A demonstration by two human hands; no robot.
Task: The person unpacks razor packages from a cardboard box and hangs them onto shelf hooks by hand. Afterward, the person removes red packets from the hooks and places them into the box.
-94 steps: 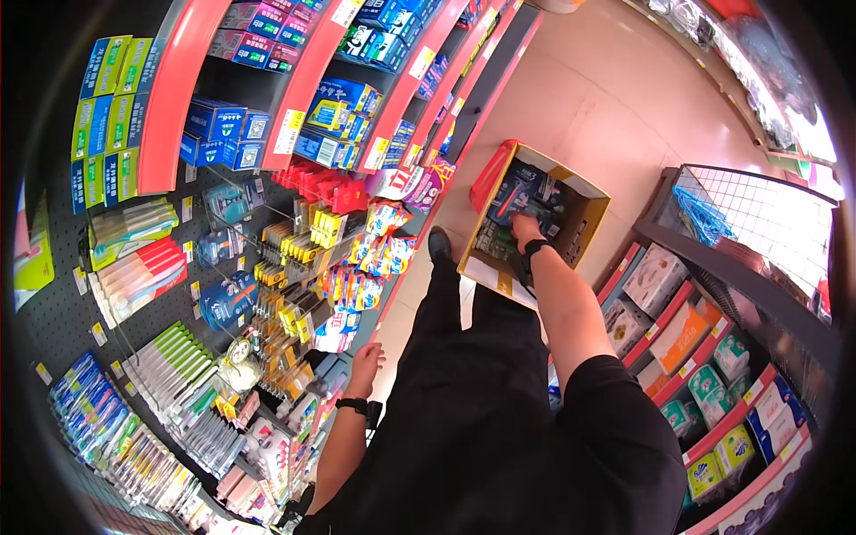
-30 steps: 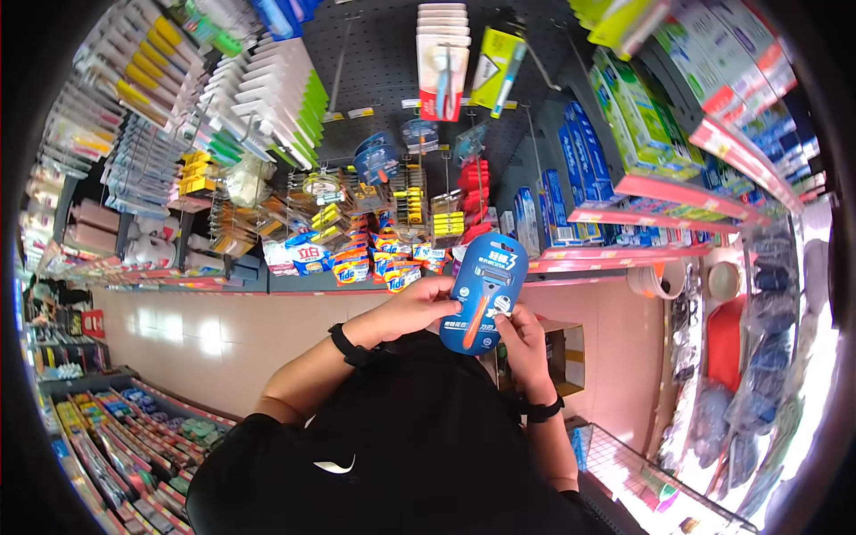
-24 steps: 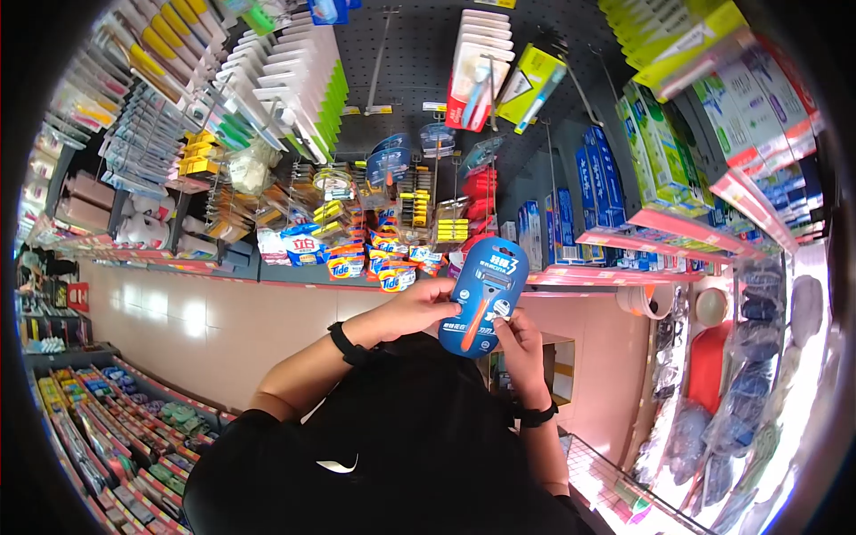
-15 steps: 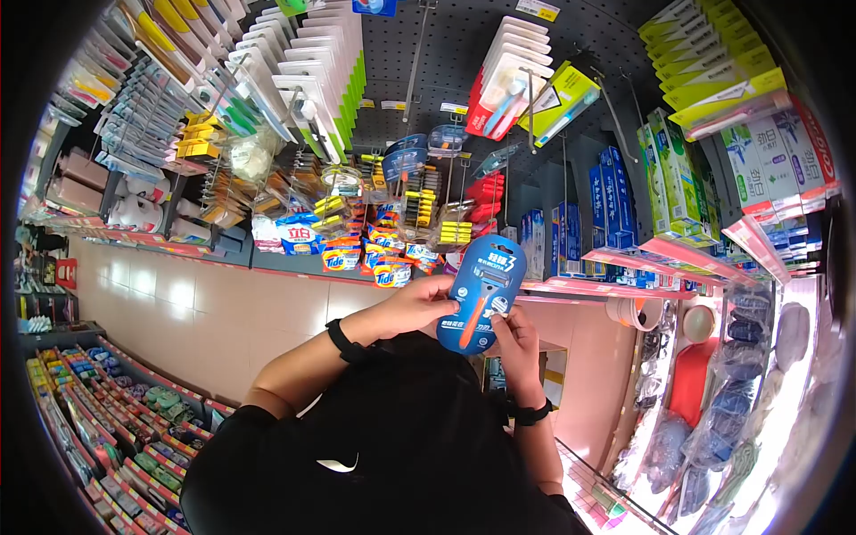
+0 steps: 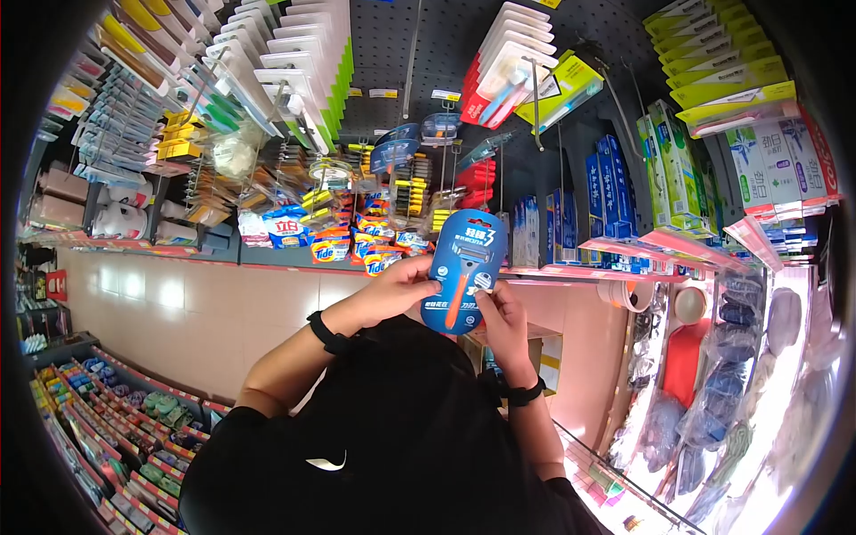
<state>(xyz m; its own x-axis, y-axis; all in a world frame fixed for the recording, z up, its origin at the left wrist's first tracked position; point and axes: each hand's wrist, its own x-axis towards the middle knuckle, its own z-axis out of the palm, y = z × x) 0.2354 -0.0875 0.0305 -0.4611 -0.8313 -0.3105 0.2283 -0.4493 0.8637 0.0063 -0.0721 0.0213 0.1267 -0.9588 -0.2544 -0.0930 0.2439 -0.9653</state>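
Note:
A blue razor pack (image 5: pixel 462 273), rounded at both ends, is held upright in front of my chest. The razor printed or packed on its face has an orange handle and a grey head. My left hand (image 5: pixel 399 291) grips the pack's left edge, thumb on the front. At the lower right edge, my right hand (image 5: pixel 503 323) pinches it between thumb and fingers. The fingers behind the pack are hidden. Both wrists wear dark bands.
Ahead, a pegboard rack holds hanging toothbrush packs (image 5: pixel 508 71) and bare metal hooks. Tide detergent bags (image 5: pixel 374 259) sit on the shelf below, toothpaste boxes (image 5: pixel 615 187) to the right. Shelves of small goods (image 5: pixel 134 419) stand at lower left, bagged shoes or slippers (image 5: pixel 736 366) at right.
The razor pack and both hands have shifted slightly left and up in the view, and the pack stands a little straighter. Both hands still hold it.

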